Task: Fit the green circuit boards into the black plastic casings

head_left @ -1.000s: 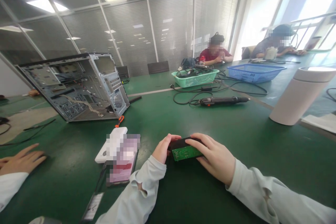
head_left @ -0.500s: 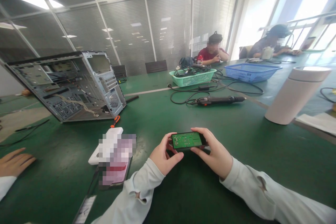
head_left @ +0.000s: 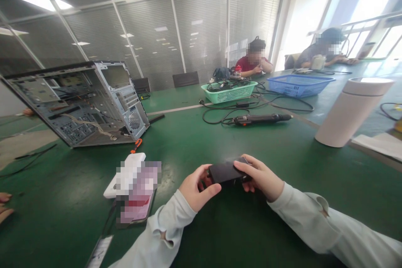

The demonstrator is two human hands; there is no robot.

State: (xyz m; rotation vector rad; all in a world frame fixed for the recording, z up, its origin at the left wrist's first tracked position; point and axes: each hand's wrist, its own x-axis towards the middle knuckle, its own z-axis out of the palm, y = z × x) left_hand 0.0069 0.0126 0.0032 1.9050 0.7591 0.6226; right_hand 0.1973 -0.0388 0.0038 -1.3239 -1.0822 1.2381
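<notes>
A small black case point(head_left: 224, 171), whose exact kind I cannot make out, is held just above the table with its plain dark face up. My left hand point(head_left: 199, 187) grips its left end, the thumb along the near edge. At the right end, my right hand point(head_left: 263, 176) has its thumb on top and its fingers curled below. The underside of the case is hidden. To the left of my hands lie a white device point(head_left: 127, 173) and a phone point(head_left: 141, 197), both partly blurred out.
An open computer case point(head_left: 91, 104) stands at the left. Behind my hands are an electric screwdriver point(head_left: 260, 119) with its cable, a green basket point(head_left: 232, 95) of cables and a blue basket point(head_left: 300, 86). A pale tumbler point(head_left: 353, 113) stands right. Another person's fingers point(head_left: 5, 207) show at the left edge.
The case has been turned over: its green circuit board faced up before, now the black side does. My right thumb has moved onto its top. The other person's hand has drawn back left.
</notes>
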